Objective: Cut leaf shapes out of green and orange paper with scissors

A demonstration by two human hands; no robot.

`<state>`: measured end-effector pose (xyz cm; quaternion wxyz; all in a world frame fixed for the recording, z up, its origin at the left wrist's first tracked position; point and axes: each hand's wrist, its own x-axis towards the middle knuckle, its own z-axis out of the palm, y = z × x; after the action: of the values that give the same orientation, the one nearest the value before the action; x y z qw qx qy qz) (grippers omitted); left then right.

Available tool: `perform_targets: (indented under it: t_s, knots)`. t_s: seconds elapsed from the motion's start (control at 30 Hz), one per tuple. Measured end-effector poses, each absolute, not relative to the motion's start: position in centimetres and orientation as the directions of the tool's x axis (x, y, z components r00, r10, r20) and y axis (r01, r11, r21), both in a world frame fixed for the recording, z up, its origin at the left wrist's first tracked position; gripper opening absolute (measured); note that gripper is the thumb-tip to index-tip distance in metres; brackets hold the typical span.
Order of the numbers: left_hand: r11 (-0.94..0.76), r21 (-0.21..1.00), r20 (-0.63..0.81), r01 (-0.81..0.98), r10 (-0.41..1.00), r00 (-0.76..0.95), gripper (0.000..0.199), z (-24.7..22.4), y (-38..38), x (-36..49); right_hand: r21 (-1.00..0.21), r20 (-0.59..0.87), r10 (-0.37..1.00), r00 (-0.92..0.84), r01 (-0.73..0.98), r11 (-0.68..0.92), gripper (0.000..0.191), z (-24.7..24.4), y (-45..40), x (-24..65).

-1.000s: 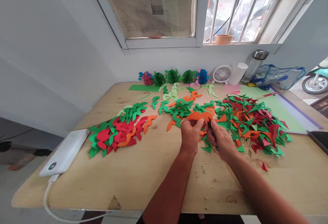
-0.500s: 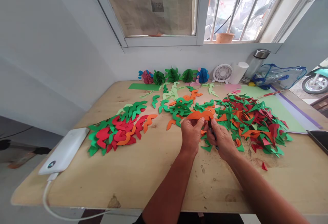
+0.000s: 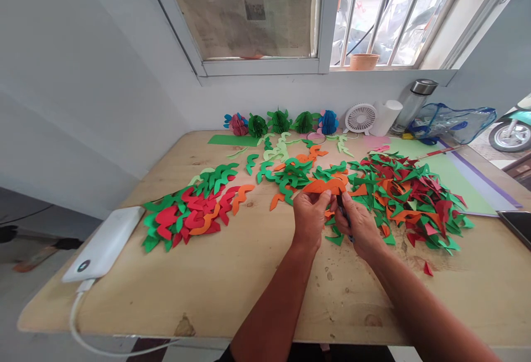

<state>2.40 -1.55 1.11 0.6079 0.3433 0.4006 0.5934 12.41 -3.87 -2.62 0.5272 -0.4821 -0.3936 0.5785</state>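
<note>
Pinching an orange paper strip [image 3: 318, 186] between the thumb and fingers of the left hand [image 3: 307, 213], over green and orange pieces [image 3: 296, 171] near the middle of the table [image 3: 236, 290]. Gripping a dark tool [image 3: 345, 215], exact kind unclear, in the curled fingers of the right hand [image 3: 360, 225], with the tip at the strip's right end. Working just left of a heap of mixed paper scraps [image 3: 409, 202], well right of a pile of red and green cutouts [image 3: 194, 213].
</note>
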Motion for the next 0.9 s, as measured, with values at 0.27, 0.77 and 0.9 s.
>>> perform_targets:
  t_s: [0.27,0.77,0.9]
  knots:
    - [0.04,0.887,-0.062,-0.46,0.997,-0.033,0.016,1.0,-1.5,2.4,-0.966,-0.139,0.989,0.04,-0.227,-0.126,0.055,-2.3,-3.9,12.3]
    - [0.06,0.885,-0.102,-0.461,0.993,-0.067,0.014,0.1,-1.3,2.4,-0.968,-0.148,0.988,0.047,-0.212,-0.135,0.05,-1.9,-3.9,12.1]
    - [0.059,0.889,-0.096,-0.454,0.994,-0.06,0.014,0.3,-1.4,2.3,-0.953,-0.171,0.985,0.03,-0.258,-0.158,0.049,-2.2,-3.9,12.2]
